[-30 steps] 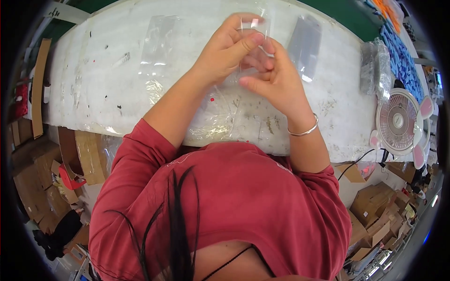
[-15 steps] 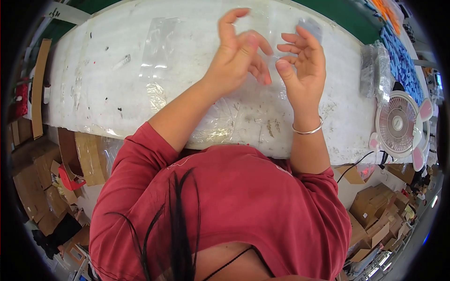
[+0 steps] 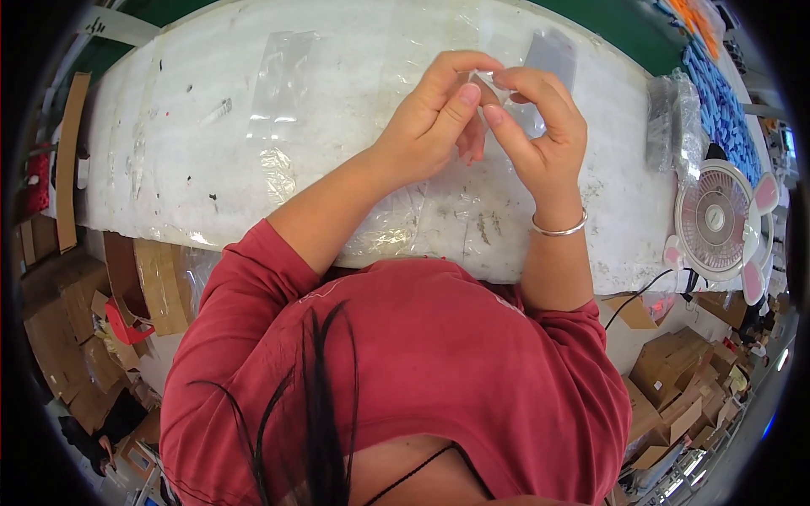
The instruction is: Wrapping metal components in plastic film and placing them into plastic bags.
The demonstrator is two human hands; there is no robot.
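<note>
My left hand (image 3: pixel 434 118) and my right hand (image 3: pixel 540 126) meet above the white plastic-covered table (image 3: pixel 169 169). Their fingertips pinch a small clear plastic bag (image 3: pixel 519 114) between them, thumbs and forefingers touching at its top edge. A silver bangle (image 3: pixel 558 228) sits on my right wrist. Both red sleeves come up from the lower edge. The bag is see-through and partly hidden by my fingers.
Another clear bag (image 3: pixel 283 84) lies flat on the table to the left, and one more (image 3: pixel 553 51) lies behind my hands. A bundle of clear bags (image 3: pixel 671 122) and a small white and pink fan (image 3: pixel 717 223) stand at the right. Cardboard boxes (image 3: pixel 67 337) fill the floor.
A second ago both hands held the bag closed-fingered. Half a second ago the fingers were spread apart and raised. Now they have come back together, pinching the bag's top.
</note>
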